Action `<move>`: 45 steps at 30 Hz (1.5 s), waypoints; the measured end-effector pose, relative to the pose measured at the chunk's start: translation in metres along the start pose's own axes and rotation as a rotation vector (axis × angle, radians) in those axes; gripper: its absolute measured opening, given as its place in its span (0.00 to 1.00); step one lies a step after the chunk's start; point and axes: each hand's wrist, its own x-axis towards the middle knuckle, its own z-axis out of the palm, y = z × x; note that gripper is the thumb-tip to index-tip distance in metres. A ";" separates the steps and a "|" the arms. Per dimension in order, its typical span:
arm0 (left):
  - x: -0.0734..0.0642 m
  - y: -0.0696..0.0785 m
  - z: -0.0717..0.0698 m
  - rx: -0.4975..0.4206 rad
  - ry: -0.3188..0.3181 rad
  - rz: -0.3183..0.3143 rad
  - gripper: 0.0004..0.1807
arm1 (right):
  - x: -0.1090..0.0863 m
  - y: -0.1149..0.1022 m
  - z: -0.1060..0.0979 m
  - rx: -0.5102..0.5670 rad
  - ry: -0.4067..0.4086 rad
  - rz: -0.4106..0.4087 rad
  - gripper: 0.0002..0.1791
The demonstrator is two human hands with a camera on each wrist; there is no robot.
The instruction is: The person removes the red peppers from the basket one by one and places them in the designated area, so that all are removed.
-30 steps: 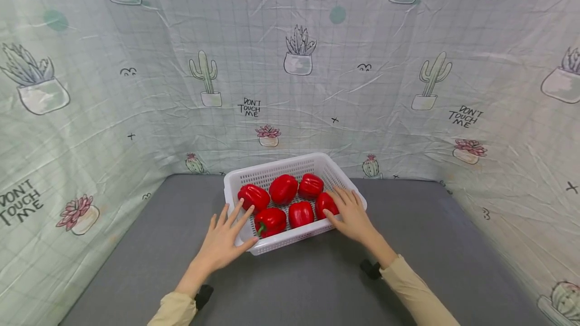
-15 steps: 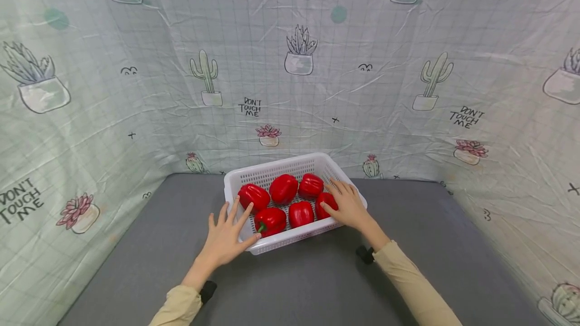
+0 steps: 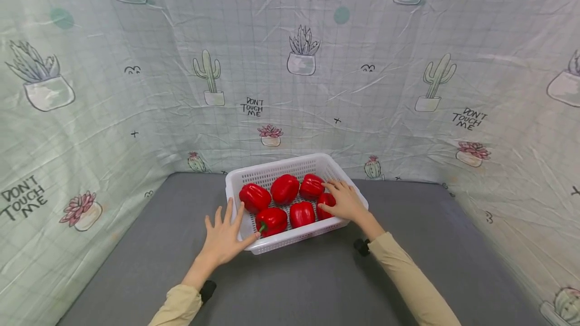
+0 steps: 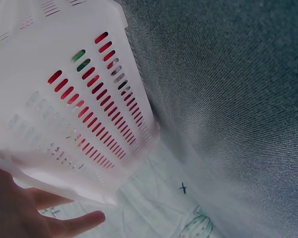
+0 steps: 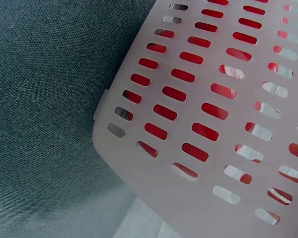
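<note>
A white perforated plastic basket holds several red bell peppers, among them a front-left bell pepper with a green stem. My left hand is at the basket's left front corner, fingers spread and thumb over the rim. In the left wrist view, its fingers lie beside the basket wall. My right hand reaches over the right rim, above the front-right bell pepper, which it partly hides. Its fingertips come near the back-right bell pepper; contact is unclear. The right wrist view shows only the basket's side.
The basket stands at an angle on a dark grey table, close to the back. A cactus-print cloth hangs behind and along both sides. Black bands sit under the wrists.
My right hand has shifted left and slightly inward over the front-right bell pepper, towards the back-right one. My left hand's fingers have drawn slightly left. The basket and bell peppers stay in place.
</note>
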 end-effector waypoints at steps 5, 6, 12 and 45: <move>-0.001 0.001 0.000 0.006 0.007 -0.004 0.49 | 0.002 -0.001 0.000 0.000 -0.034 0.018 0.34; -0.001 0.001 0.000 0.005 0.005 -0.006 0.49 | 0.003 -0.001 0.000 -0.002 -0.044 0.025 0.34; -0.001 0.002 -0.001 0.003 -0.002 -0.008 0.48 | 0.006 0.001 0.002 -0.009 -0.107 0.056 0.35; -0.001 0.002 -0.001 -0.026 0.010 0.003 0.47 | 0.023 0.008 0.002 -0.238 -0.231 -0.088 0.43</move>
